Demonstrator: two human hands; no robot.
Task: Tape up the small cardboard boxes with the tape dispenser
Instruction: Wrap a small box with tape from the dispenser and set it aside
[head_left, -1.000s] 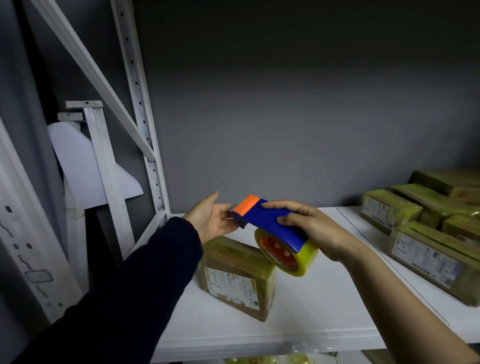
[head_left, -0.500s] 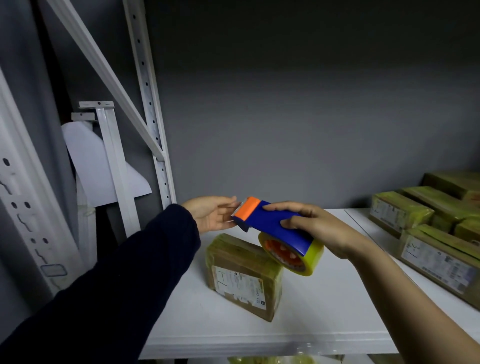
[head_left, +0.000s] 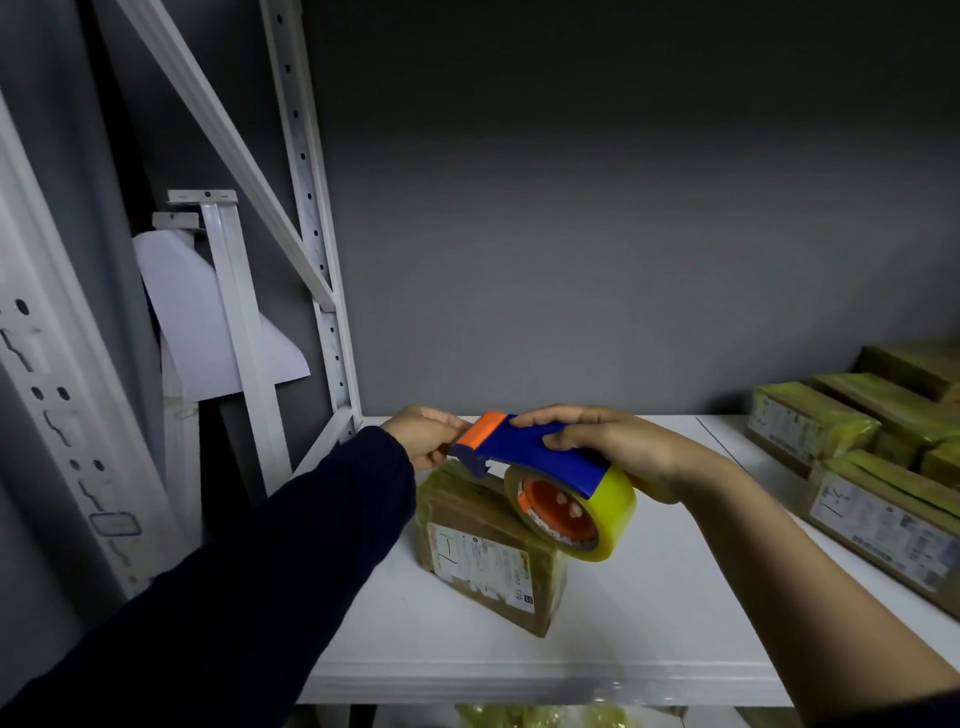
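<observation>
A small brown cardboard box (head_left: 488, 551) with a white label lies on the white shelf (head_left: 649, 623). Just above its far end I hold a blue tape dispenser (head_left: 535, 449) with an orange front and a yellow tape roll (head_left: 610, 514). My right hand (head_left: 618, 447) grips the dispenser's blue top from above. My left hand (head_left: 428, 434), in a dark sleeve, is at the orange front end with its fingers curled, pinching at the tape end there; the tape itself is too thin to make out.
Several taped boxes with labels (head_left: 878, 467) are stacked at the right of the shelf. White metal rack posts (head_left: 317, 260) stand at the left, with a grey wall close behind. More yellow-wrapped packages (head_left: 540, 716) show on the level below.
Both hands and the dispenser have come down closer to the box. My left hand has closed from a flat palm to curled fingers at the orange front end.
</observation>
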